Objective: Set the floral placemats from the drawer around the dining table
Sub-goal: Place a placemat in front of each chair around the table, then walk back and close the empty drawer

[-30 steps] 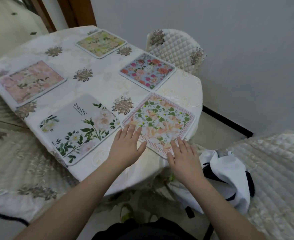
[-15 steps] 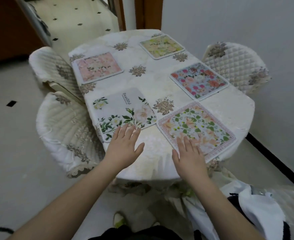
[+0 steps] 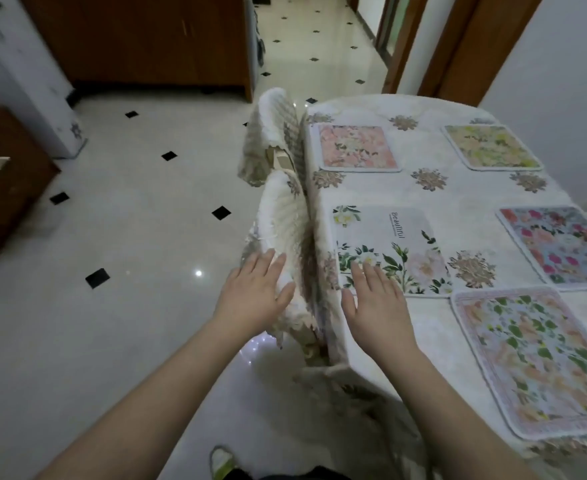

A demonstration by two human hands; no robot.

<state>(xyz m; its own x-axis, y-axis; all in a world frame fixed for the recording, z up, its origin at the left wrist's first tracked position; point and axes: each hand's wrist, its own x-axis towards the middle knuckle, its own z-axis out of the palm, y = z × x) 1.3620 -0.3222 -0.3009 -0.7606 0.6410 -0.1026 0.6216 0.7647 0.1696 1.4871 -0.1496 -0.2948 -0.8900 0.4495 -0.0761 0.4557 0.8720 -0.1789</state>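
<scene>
Five floral placemats were laid out on the desk [image 3: 458, 341] — a pink one [image 3: 357, 147] at the far left corner, a yellow-green one [image 3: 491, 147] toward the far edge, a white one lettered "Beautiful" [image 3: 389, 249] along the left edge, a blue-and-red one [image 3: 558, 245] by the right edge, and a green-leafed one [image 3: 538, 358] at the near right corner. All were seen lying flat on the tablecloth and apart from one another.

Both hands were flat and released, with nothing grasped: the left hand [image 3: 255, 296] was held off the left edge, over the cushioned chair [image 3: 278, 216], and the right hand [image 3: 376, 303] was stretched out at the near corner of the white mat — whether it was touching could not be told.

Trouble was judged likeliest from the loose tablecloth: were it dragged by a hand or by the chair pressed against it, every mat could be shifted at once. The white and green-leafed mats, set close to the desk's edges, could be slid off by a careless brush.

No container, and no drawer, was shown in view.
</scene>
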